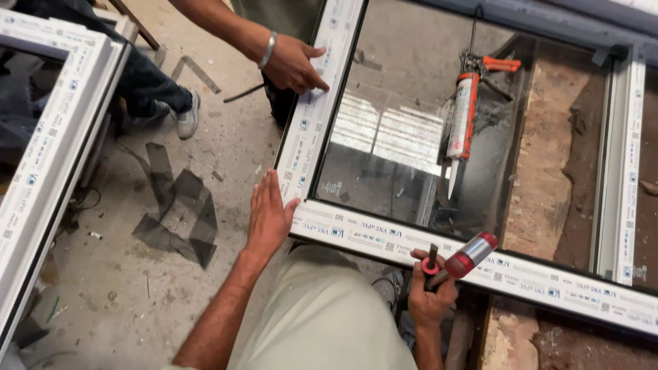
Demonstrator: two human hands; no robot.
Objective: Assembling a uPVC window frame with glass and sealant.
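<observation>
A white window frame (356, 231) with a glass pane (411, 123) lies flat in front of me. My left hand (269, 214) rests open and flat against the frame's near left corner. My right hand (430, 291) grips a mallet with a red-and-clear head (471, 254) and a small black-and-red tool, held just above the frame's near rail. Another person's hand (295, 63), with a metal bracelet on the wrist, presses on the frame's left rail at the far side.
A caulking gun (463, 116) with an orange handle lies on the glass. A second white frame (51, 137) stands at the left. Dark plastic film scraps (179, 212) litter the concrete floor. Someone's shoe (186, 116) is at upper left. Wooden planks (548, 157) show beneath the frame.
</observation>
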